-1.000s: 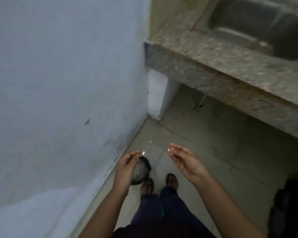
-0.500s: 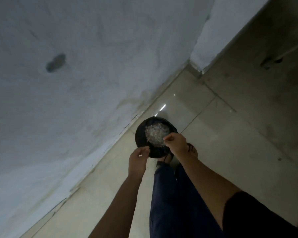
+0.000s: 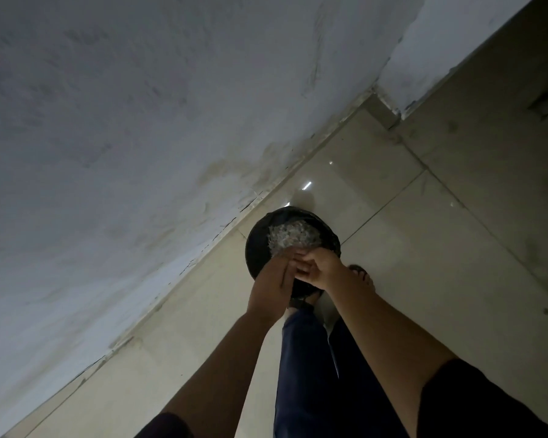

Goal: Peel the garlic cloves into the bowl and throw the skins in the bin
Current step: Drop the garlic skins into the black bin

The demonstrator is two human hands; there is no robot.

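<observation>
Garlic skins [image 3: 293, 237] heaped in the black bin [image 3: 257, 248] lie directly beneath the fingers [image 3: 286, 267]; left hand [image 3: 271, 289] flat, fingers straight; right hand [image 3: 321, 270], nearer the heap, curls against its palm, any pinched scrap unseen.

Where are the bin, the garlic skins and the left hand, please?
bin [image 3: 257, 248]: head view, dark left wall.
garlic skins [image 3: 293, 237]: head view, pile's middle.
left hand [image 3: 271, 287]: head view, back of hand.
</observation>
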